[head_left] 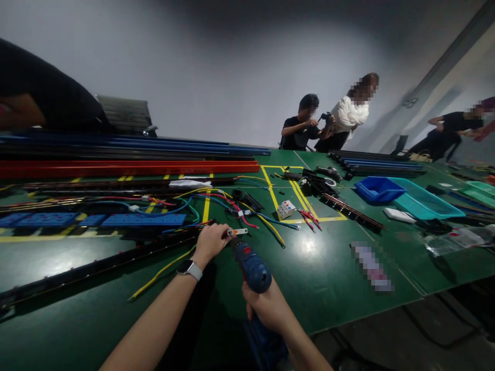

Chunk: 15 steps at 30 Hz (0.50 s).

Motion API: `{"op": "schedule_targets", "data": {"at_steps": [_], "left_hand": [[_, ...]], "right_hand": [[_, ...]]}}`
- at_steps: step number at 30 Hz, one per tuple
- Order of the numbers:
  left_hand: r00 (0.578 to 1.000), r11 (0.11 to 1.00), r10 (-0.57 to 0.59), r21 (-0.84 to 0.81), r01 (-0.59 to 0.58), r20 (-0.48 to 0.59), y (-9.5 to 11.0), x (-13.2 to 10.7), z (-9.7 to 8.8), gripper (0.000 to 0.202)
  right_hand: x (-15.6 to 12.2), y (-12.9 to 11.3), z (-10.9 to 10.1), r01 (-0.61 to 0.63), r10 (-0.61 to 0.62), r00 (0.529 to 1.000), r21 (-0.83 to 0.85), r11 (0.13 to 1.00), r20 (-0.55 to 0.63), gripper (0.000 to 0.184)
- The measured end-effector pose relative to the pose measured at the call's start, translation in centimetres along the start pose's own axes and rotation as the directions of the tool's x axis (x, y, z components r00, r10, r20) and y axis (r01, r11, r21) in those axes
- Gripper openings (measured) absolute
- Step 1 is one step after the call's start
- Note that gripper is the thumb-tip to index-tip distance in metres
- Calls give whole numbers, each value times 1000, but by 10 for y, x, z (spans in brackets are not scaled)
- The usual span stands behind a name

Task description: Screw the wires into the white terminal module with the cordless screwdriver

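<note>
My right hand (266, 304) is wrapped round the grip of a blue cordless drill (253, 268), whose front end points away from me. Just beyond the drill's tip, my left hand (212, 242) has its fingers closed at the end of a long black strip (127, 260) with red dots. A small white metal-looking piece with an orange mark (237, 232) sticks out by those fingertips; whether the fingers hold it or only the strip, I cannot tell. The drill's bit is hidden. A yellow-green wire (162, 273) lies beneath the left wrist, which wears a watch.
Coloured wires (220, 198) and a white circuit breaker (286, 208) lie beyond my hands. Blue socket strips (143, 220) and a red rail (127, 167) run along the left. At right stand a blue bin (379, 190) and a teal tray (425, 201). Several people are around the green table (309, 288).
</note>
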State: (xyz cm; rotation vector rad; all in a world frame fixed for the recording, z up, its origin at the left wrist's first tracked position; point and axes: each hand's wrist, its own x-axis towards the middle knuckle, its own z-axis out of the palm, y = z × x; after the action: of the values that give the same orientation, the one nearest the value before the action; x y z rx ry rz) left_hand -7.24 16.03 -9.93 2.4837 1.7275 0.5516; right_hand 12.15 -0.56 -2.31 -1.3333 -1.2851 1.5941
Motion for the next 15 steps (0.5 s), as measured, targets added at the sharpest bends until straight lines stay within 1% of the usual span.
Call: {"op": "schedule_targets", "data": {"at_steps": [3,7,15], "left_hand": [[1000,1000,-6,-6,6,-6,1,0,-1,30],[1000,1000,-8,-17,8,-1,1,0,-2,30],[1000,1000,-1,-4,1,-8,2,0,-4,28]], "right_hand": [[1,-1,-1,-26,27,999,-2,1000,19,28],[1,-2,-2,-45,45,999,-29,999,-4,28],[0,0,-3,-34,34,999,-30,999,3,26]]}}
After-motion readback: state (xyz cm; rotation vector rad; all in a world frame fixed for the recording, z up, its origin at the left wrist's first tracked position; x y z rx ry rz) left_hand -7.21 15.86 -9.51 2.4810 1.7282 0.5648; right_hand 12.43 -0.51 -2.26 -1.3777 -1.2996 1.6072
